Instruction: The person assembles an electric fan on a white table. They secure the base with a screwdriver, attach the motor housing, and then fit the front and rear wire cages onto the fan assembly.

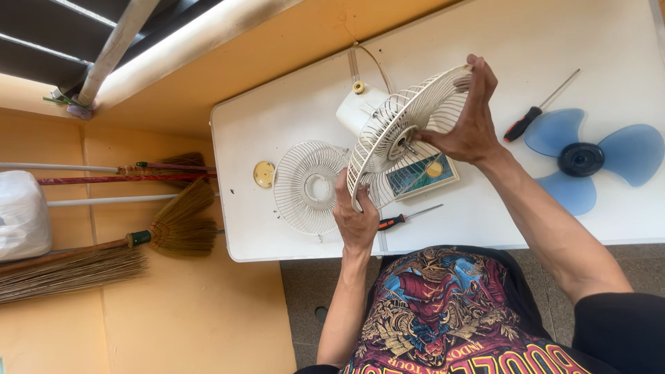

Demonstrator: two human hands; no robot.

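Head view, scanned left to right. At 9 o'clock, off the table, a white bag (22,215) sat beside several straw brooms (173,225) leaning along the orange wall (173,318). The white table (485,34) filled the upper right of the frame. On it, near centre-left, lay a small round yellow cap (264,174), and just to its 3 o'clock a loose wire fan guard (307,185) lay flat. The left hand (355,218) gripped the lower rim of the rear fan guard (405,128) at roughly 6 o'clock of that guard, fingers wrapped closed around the wire edge. This guard was held tilted, raised off the table, mounted on the white motor housing (357,107), with the bare motor shaft visible at its centre. A small screwdriver with a red-and-black handle (405,218) lay on the table just at 3 o'clock of the left hand. Under the guard, a blue-green fan base panel (422,176) with a yellow knob rested on the table. The right hand (467,118) held the same guard at its upper rim, about 2 o'clock of the guard, fingers spread over the wires and thumb pressed in near the hub. Further right, at 3 o'clock of the right hand, a longer screwdriver with a red-and-black handle (537,107) lay near a translucent blue three-blade fan propeller (589,159), well apart from the guard. A black printed shirt (443,312) occupied 6 o'clock.
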